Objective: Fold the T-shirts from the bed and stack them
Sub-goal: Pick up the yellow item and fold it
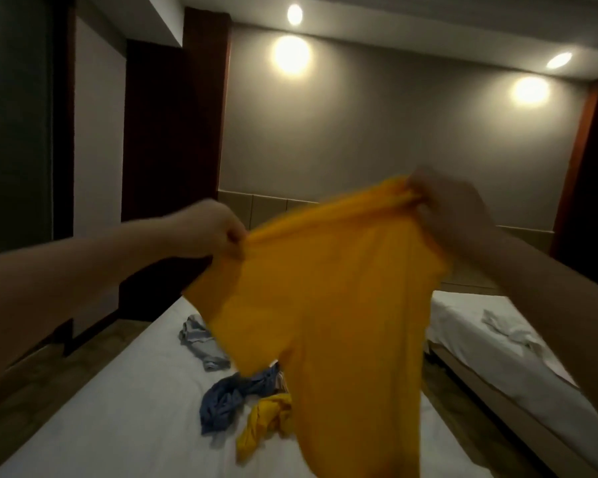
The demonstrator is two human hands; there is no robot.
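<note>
An orange-yellow T-shirt (325, 305) hangs in the air above the bed (118, 426), stretched between both hands. My left hand (211, 232) pinches its upper left edge. My right hand (446, 205) grips the bunched upper right edge, higher up. On the white sheet below lie a crumpled grey T-shirt (201, 343), a crumpled blue T-shirt (228, 398) and a crumpled yellow T-shirt (263, 422). The held shirt hides part of the pile.
A second bed (480, 343) stands to the right with a white crumpled cloth (508, 329) on it, across a narrow gap. A wooden floor (49, 370) runs along the left side. A dark wall panel (159, 132) rises at the back left.
</note>
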